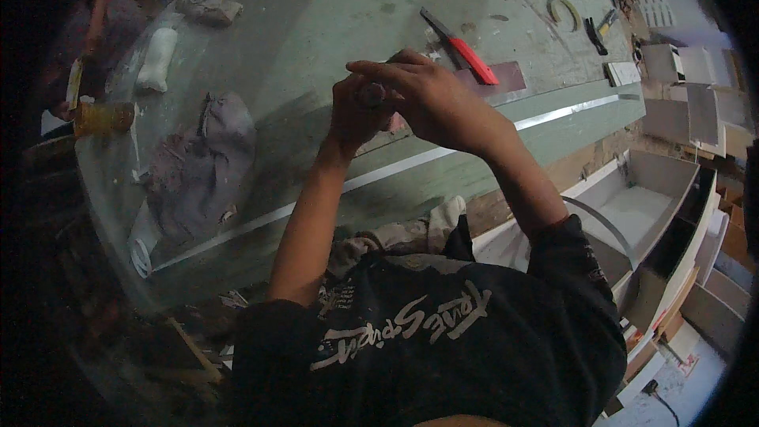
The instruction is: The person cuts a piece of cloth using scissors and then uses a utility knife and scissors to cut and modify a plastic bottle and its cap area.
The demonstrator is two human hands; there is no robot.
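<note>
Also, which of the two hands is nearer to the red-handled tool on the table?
The right. The right hand is close to the red-handled tool, toward the person's body; the left hand is farther off, to the left of the right hand.

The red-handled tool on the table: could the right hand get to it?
Probably yes: the red-handled tool lies near the right hand, and nothing seems to stand between them. But that hand is close up at the left hand, so it would likely have to come away first.
</note>
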